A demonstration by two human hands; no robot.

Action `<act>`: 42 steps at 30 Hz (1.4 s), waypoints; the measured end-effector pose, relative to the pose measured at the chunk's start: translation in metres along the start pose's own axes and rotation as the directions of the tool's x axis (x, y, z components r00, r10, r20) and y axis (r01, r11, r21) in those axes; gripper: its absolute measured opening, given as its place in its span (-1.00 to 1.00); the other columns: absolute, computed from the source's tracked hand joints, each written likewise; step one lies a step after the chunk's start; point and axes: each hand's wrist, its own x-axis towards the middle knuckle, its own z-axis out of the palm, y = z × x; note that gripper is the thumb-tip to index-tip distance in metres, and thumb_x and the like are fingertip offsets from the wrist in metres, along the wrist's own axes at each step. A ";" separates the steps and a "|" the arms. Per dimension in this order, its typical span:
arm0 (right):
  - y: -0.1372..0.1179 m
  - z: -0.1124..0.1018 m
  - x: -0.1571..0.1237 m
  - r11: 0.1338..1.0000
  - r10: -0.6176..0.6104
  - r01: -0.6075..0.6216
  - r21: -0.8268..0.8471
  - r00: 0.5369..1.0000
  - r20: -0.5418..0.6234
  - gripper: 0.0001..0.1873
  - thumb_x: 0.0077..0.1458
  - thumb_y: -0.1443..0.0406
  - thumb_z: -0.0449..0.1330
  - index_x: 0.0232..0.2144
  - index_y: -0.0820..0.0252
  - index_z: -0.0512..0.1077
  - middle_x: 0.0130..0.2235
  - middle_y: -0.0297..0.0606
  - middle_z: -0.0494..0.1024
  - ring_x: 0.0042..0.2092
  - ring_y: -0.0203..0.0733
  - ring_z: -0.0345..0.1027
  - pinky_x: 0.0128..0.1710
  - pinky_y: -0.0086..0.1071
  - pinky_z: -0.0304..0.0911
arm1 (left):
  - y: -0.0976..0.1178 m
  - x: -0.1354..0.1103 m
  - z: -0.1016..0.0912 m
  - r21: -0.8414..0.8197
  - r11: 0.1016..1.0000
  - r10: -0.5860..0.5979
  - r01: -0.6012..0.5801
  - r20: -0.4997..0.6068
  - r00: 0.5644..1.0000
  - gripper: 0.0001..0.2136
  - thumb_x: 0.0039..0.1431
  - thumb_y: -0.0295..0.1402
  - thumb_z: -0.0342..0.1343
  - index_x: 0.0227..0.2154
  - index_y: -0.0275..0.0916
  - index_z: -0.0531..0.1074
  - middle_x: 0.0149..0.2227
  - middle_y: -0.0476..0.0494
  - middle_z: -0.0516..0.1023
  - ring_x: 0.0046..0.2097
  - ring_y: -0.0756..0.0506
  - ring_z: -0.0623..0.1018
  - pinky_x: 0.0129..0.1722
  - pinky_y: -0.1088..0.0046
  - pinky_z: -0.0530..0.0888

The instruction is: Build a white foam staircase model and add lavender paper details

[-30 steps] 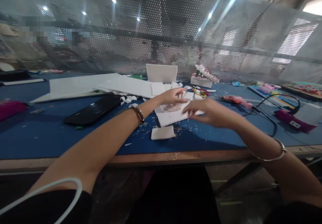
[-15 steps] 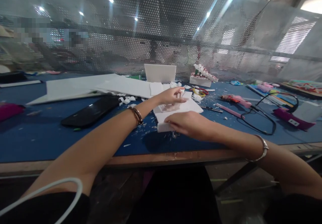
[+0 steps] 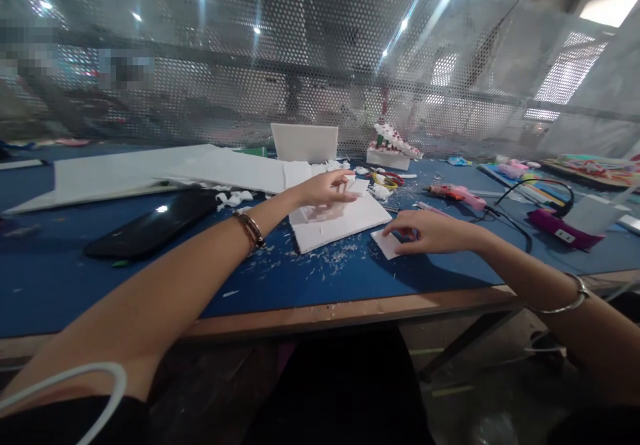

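Note:
A small white foam piece [image 3: 359, 188] sits between the thumb and fingers of my left hand [image 3: 325, 190], closed on it over a larger white foam sheet [image 3: 340, 224]. That sheet lies flat on the blue mat, with white shavings scattered along its near edge. To the right, my right hand [image 3: 425, 232] pinches a flat, square white foam piece [image 3: 386, 244] at its right side, low over the mat. Whether this square rests fully on the mat I cannot tell. Part of the pink stick [image 3: 431, 209] shows behind my right hand.
Large white foam boards [image 3: 150, 170] and a black phone [image 3: 150, 222] lie at left. At the back stand an upright white panel [image 3: 305, 143] and a decorated white model [image 3: 393, 148]. On the right are a pink glue gun [image 3: 457, 196] with its black cable and a purple pouch [image 3: 565, 228].
My right hand has moved right, carrying the white foam piece off the near edge of the sheet. My left hand keeps its place over the sheet. The view has shifted slightly right.

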 end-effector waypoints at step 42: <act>0.027 -0.014 0.060 0.998 0.016 -0.050 -0.049 0.843 -0.538 -0.57 -0.01 0.02 0.14 -0.15 0.14 0.32 -0.13 -0.16 0.43 -0.10 -0.10 0.30 -0.13 -0.27 0.20 | 0.007 0.000 0.003 0.122 0.982 0.148 -0.142 -0.045 0.988 -0.25 -0.06 0.01 0.10 0.18 -0.25 0.11 0.17 -0.30 0.20 0.11 -0.26 0.29 0.02 0.34 0.26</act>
